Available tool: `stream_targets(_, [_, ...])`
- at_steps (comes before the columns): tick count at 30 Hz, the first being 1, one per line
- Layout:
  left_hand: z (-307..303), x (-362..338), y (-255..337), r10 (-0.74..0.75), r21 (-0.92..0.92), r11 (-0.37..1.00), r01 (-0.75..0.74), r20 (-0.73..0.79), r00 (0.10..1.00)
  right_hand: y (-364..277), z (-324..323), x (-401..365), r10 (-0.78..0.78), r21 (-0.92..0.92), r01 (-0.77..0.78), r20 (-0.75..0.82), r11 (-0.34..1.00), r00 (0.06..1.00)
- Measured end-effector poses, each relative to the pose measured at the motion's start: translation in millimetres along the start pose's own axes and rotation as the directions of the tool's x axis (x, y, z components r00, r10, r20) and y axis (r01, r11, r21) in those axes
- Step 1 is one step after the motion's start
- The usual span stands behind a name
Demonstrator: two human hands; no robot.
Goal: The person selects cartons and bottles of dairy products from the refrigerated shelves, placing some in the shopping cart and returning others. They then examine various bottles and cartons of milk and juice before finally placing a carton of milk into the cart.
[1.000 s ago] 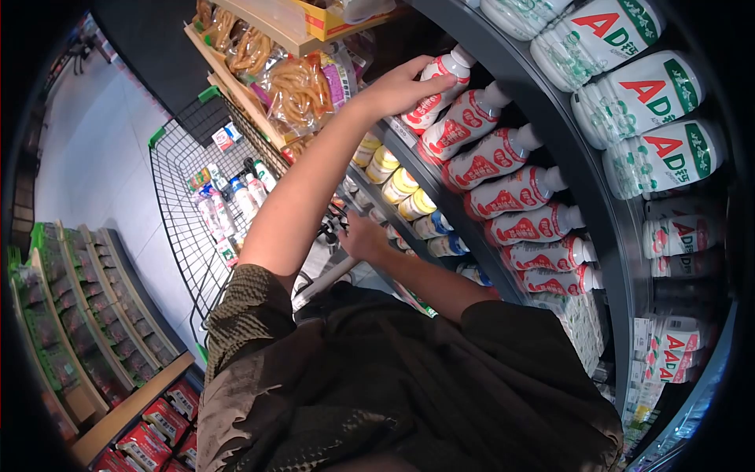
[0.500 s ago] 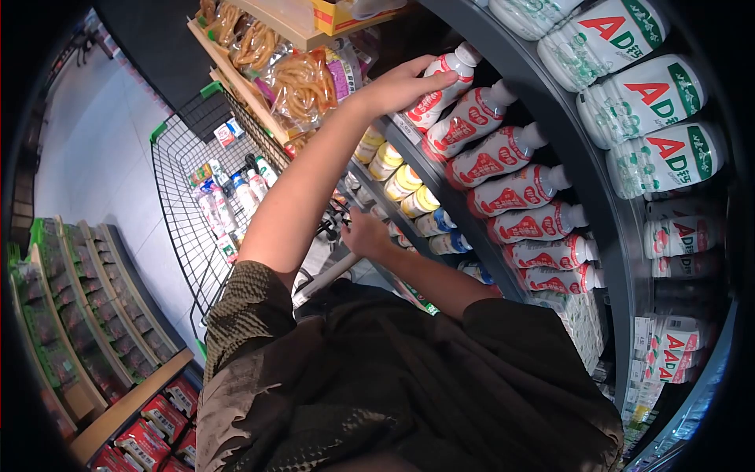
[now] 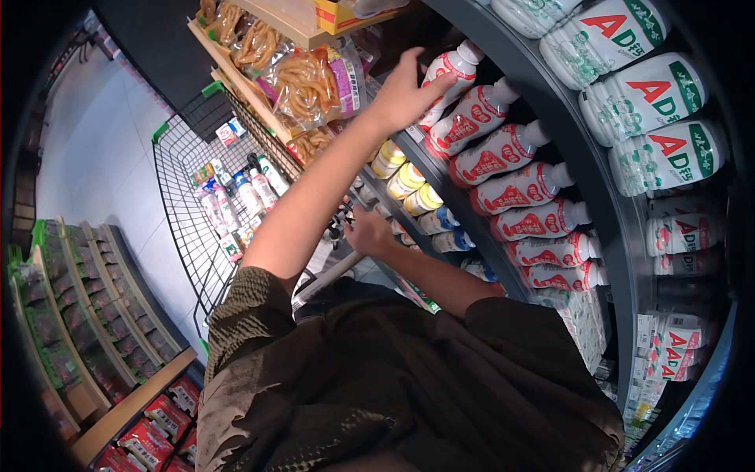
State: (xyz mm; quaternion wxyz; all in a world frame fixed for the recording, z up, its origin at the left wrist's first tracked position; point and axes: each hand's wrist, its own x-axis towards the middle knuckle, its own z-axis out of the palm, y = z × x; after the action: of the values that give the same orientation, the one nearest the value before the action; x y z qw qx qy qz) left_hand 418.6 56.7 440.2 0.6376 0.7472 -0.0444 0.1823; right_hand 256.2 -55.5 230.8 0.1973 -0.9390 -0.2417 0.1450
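Observation:
My left hand (image 3: 407, 93) reaches up to the shelf with its fingers apart. It is at the end bottle (image 3: 450, 79) of a row of white drink bottles with red labels. The thumb side lies over the label, while another finger points up beside the bottle. More bottles of the same kind (image 3: 503, 153) lie in a line beside it. My right hand (image 3: 368, 233) is lower, near the grey handle (image 3: 330, 275) of a shopping cart, its fingers loosely apart. Whether it touches the cart is hard to make out.
The wire shopping cart (image 3: 174, 197) holds several bottles and packs. Bagged snacks (image 3: 303, 86) sit on a wooden shelf beside it. Large white bottles (image 3: 641, 94) line the shelf at right. Yellow-labelled bottles (image 3: 405, 181) stand lower down. Another rack (image 3: 86, 299) is at left.
My left hand has loosened from around the end bottle, its fingers spreading and drawing back slightly. The bottle stays in its row. My right hand's fingers have opened a little.

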Motion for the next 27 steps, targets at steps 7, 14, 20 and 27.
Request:
stream_targets(7, [14.8,-56.3,37.6,0.449,0.260,0.875,-0.408,-0.127,0.884,16.7,14.9,2.6,-0.206,0.158,0.231,-0.161,0.960,0.965])
stream_targets(14, [33.9,-74.9,38.9,0.339,0.212,0.922,-0.324,-0.043,0.940,13.8,24.7,4.0,-0.256,0.891,0.359,-0.291,0.279,0.922])
stream_targets(20, [33.8,-107.8,24.3,0.294,0.202,0.934,-0.294,0.029,0.955,25.0,29.5,-6.4,-0.339,0.912,0.392,-0.409,-0.121,0.847])
stream_targets(27, [-28.6,-175.8,-30.4,0.033,0.261,0.965,-0.036,0.015,0.999,19.3,10.2,4.2,-0.265,0.304,0.281,-0.093,0.910,0.960])
